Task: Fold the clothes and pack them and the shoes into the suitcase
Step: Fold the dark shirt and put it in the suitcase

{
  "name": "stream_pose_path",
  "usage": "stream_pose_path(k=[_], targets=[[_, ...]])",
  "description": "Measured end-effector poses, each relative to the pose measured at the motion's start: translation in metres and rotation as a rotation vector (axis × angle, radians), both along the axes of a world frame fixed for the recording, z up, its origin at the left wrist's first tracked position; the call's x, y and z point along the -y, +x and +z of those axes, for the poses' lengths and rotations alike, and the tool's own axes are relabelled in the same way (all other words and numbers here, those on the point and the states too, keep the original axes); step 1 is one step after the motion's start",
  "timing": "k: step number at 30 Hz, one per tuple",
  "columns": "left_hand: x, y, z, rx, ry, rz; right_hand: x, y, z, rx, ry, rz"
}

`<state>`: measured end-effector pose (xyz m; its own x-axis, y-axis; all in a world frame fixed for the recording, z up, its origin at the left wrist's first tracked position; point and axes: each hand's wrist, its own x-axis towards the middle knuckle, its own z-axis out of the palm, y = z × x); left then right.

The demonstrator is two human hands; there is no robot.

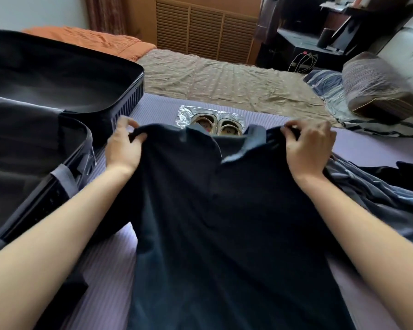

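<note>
We look down on a bed covered with a purple striped sheet (153, 108); farther off lie a crumpled beige sheet (224, 79) and an orange blanket (93, 39), and a slatted wooden panel (205, 32) stands against the wall. A striped pillow (377, 86) sits at the far right edge.

The dark navy polo shirt (212, 210) hangs spread out in front of us, filling the middle of the view. The left hand (123, 144) pinches its left shoulder with curled fingers, and the right hand (308, 148) grasps the right shoulder the same way.

The suitcase (57, 75) lies open on the left, just beside the left forearm. Both halves have a dark lining, and we cannot tell what lies inside them.

Beyond the collar, a pair of shoes (215, 126) rests on a clear plastic bag (184, 113). The raised shirt hides their near ends. On the right, a blue-grey garment (367, 194) lies rumpled on the sheet, partly under the right forearm, with a darker piece of cloth (410, 172) beside it at the edge.
</note>
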<state>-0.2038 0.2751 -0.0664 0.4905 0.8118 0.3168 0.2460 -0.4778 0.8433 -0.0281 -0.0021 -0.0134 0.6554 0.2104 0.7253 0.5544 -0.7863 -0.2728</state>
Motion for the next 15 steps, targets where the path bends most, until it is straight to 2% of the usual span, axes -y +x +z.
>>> stream_pose_path(k=[2,5,9,10,12,15], targets=[[-0.014,0.006,0.009,0.037,-0.012,0.004,-0.017,0.019,0.014,-0.001,0.011,-0.003],[-0.026,0.019,0.016,0.038,0.074,0.008,-0.036,0.045,0.024,-0.046,0.029,-0.059],[-0.034,0.036,0.008,0.048,0.216,0.088,-0.048,0.060,0.007,-0.138,-0.014,-0.123],[-0.033,0.038,0.004,-0.017,0.254,0.113,-0.050,0.061,-0.002,-0.171,-0.052,-0.124],[-0.029,0.041,-0.012,-0.270,0.265,0.126,-0.053,0.059,-0.024,-0.254,-0.224,-0.124],[-0.014,0.038,-0.042,-0.554,0.226,-0.009,-0.052,0.053,-0.053,-0.300,-0.527,-0.140]])
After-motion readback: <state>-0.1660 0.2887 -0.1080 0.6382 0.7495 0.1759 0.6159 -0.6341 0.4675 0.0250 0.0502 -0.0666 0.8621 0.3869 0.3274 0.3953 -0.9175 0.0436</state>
